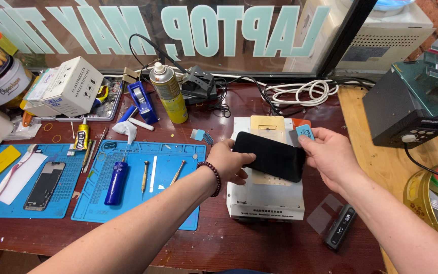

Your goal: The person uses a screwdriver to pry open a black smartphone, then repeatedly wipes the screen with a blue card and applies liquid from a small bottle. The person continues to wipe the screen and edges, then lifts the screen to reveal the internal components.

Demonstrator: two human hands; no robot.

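Observation:
A black phone lies tilted across the top of a white box-shaped heating machine with a gold plate at its far end. My left hand grips the phone's left end, a bead bracelet on the wrist. My right hand is at the phone's right end and pinches a small light-blue plastic card between thumb and fingers, right at the phone's edge.
A blue work mat at left carries a blue-handled screwdriver and small tools. Another phone lies on a second mat. A yellow spray can, white box, glue tube, cables and a black device surround the machine.

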